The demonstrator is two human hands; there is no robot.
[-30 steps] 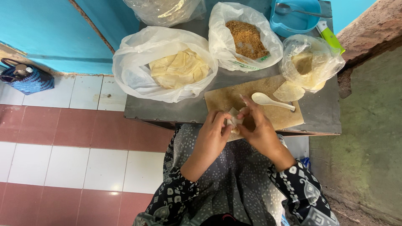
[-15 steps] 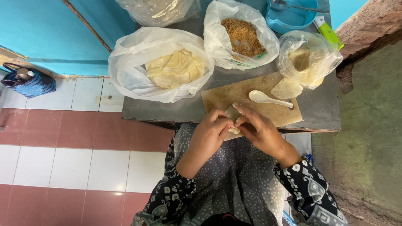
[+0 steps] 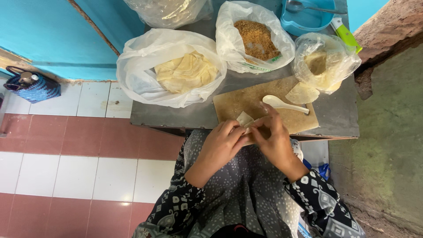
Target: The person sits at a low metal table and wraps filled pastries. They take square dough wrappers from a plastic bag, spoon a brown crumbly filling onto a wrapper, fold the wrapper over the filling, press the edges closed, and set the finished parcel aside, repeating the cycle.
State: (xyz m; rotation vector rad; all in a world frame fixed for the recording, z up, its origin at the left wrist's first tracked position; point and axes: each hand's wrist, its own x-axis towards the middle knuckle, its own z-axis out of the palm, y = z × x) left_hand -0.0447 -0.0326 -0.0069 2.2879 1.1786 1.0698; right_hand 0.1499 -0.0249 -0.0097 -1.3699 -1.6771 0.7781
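A small blue woven bag (image 3: 33,87) is seen on the tiled floor (image 3: 66,167), far left of the fingers. On the grey tabletop (image 3: 176,115), up and to the left of the fingers, a wide white plastic bag (image 3: 145,57) is spread open around pale yellow sheets (image 3: 185,72). Behind it a clear bag (image 3: 167,11) is cut off by the picture's edge. The left hand (image 3: 220,147) and the right hand (image 3: 273,141) are brought together at the near edge of a brown cutting board (image 3: 246,103); a small pale wrapper (image 3: 245,119) is pinched between the closed fingers of both. Straight beyond the fingers stands a white bag of brown crumbs (image 3: 257,39). Just past the right fingers a white spoon (image 3: 282,104) and a loose round wrapper (image 3: 302,93) lie on the board. Further right, a clear bag of pale rounds (image 3: 326,64), a blue tub (image 3: 308,20) holding a metal spoon (image 3: 304,6), and a green-handled tool (image 3: 346,34) are found.
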